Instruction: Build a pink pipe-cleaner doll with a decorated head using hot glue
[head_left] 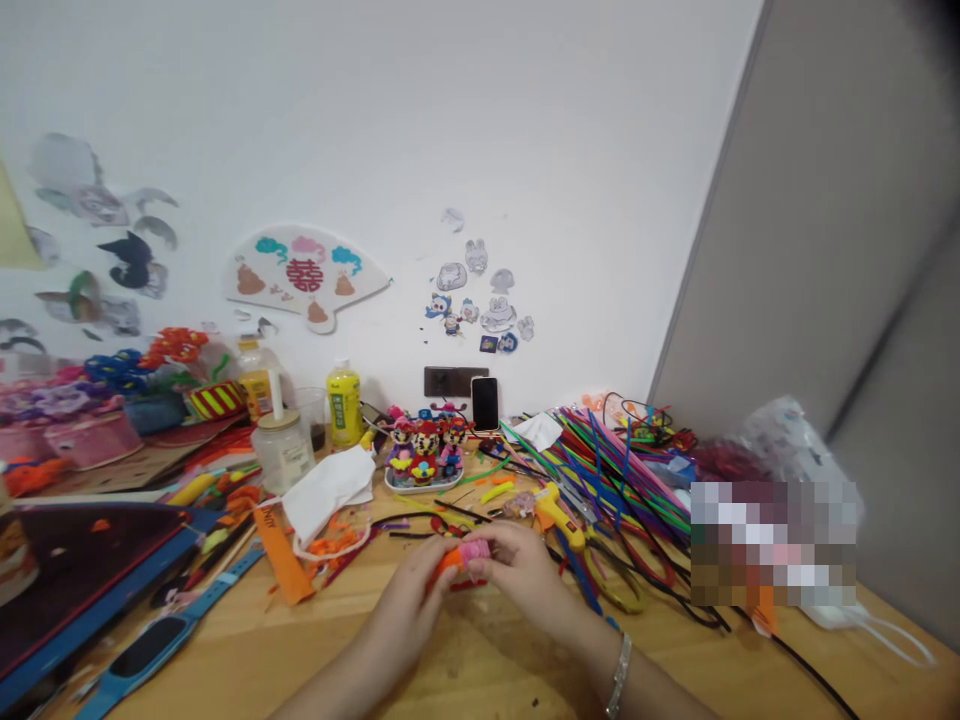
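Both hands meet low over the wooden desk. My left hand has its fingers closed on the orange end of a small fuzzy pipe-cleaner piece. My right hand, with a silver bracelet on its wrist, pinches the pink end of the same piece. A yellow glue gun lies just beyond the right hand. Black pipe cleaners lie just behind the hands.
A large heap of coloured pipe cleaners fills the right side. Small figurines on a tray, a phone, a yellow bottle, a glass jar and a white cloth stand behind. A dark blue-edged board lies left.
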